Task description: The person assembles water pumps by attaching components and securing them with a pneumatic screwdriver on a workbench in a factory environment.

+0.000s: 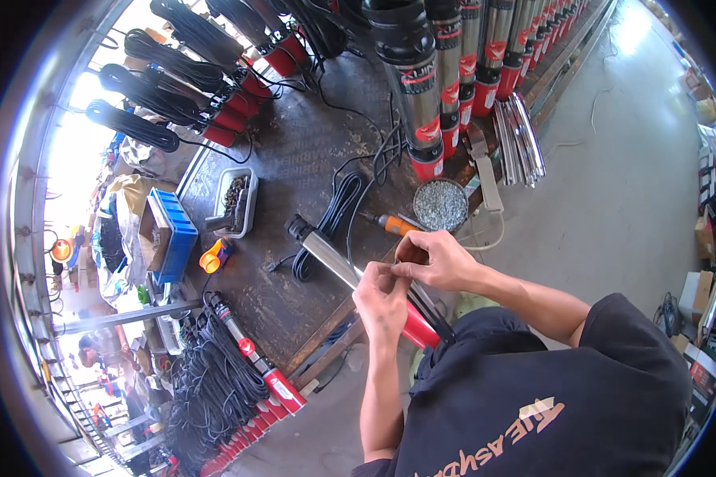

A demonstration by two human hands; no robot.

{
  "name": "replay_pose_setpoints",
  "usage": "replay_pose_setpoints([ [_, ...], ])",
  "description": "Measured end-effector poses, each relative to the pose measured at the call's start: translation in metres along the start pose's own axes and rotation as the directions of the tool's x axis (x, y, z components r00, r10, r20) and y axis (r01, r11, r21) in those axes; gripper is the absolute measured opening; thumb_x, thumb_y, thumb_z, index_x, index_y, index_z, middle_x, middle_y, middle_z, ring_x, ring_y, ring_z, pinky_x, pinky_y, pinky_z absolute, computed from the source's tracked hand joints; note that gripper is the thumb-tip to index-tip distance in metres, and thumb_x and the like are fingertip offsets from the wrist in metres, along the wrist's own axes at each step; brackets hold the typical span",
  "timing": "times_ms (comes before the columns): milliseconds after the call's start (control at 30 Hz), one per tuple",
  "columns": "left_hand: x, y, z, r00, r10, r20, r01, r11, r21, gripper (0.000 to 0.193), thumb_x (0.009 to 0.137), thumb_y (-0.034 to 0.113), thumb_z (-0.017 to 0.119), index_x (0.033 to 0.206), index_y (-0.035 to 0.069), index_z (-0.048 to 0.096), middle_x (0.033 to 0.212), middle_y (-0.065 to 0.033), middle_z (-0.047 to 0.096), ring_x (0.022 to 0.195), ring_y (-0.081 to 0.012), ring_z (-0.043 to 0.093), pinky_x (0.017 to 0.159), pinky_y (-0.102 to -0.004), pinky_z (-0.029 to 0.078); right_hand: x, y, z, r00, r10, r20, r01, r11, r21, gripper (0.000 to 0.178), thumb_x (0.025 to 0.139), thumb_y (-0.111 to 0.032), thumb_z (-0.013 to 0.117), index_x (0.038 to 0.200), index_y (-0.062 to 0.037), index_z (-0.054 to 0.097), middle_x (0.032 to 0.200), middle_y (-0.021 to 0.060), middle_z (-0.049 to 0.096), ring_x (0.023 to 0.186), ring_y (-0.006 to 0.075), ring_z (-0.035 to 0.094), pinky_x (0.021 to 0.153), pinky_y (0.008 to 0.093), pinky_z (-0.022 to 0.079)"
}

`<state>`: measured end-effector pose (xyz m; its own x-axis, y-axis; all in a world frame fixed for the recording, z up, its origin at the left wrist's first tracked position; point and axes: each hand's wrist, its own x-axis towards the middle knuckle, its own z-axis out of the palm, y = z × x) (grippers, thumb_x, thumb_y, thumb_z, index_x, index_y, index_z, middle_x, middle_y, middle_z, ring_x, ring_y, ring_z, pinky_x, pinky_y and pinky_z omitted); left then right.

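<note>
The largest thing is the dark brown, worn desk (282, 171), spreading from nine to twelve o'clock of the person's hands. A long, silver metal cylinder with a black ribbed head and a red lower end (334, 258) lies slanting over its near edge: the head points to ten o'clock, above the desk, and the red end to five o'clock, close to the person's body. I judge it heavy for its width and quite stiff; the polished metal may be slippery, so I would support it from below at the middle and take a second hold near the ribbed head, where the grip should be better.

Next in size is the loose coil of black rubbery cable (346, 199), at ten to eleven o'clock; it should be soft and bend easily.

The left hand (380, 298) and the right hand (447, 264) meet over the cylinder, thumbs and fingertips pinched together; whether something small is between them, I cannot tell.

Smaller is the round bowl filled with small, shiny metal pieces (441, 184), at one o'clock. The smallest is the orange-handled screwdriver-like tool (396, 225), at twelve o'clock, best taken by its thick handle.
</note>
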<state>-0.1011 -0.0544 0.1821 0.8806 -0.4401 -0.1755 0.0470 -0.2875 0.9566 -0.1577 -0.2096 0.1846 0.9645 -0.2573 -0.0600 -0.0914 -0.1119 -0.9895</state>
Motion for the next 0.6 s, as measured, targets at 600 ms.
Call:
replay_pose_setpoints([
  [600,0.247,-0.114,-0.156,0.908,0.408,0.091,-0.354,0.634,0.688,0.021,0.074,0.026,0.078,0.085,0.007,0.078,0.103,-0.0139,0.074,0.113,-0.0374,0.064,0.097,-0.0444,0.051,-0.008,0.121,0.073,0.926,0.377,0.02,-0.371,0.92,-0.129,0.026,0.094,-0.02,0.067,0.114,-0.0032,0.072,0.072,-0.0016,0.056,0.067,0.0071,0.047,0.062,0.0276,0.042],
])
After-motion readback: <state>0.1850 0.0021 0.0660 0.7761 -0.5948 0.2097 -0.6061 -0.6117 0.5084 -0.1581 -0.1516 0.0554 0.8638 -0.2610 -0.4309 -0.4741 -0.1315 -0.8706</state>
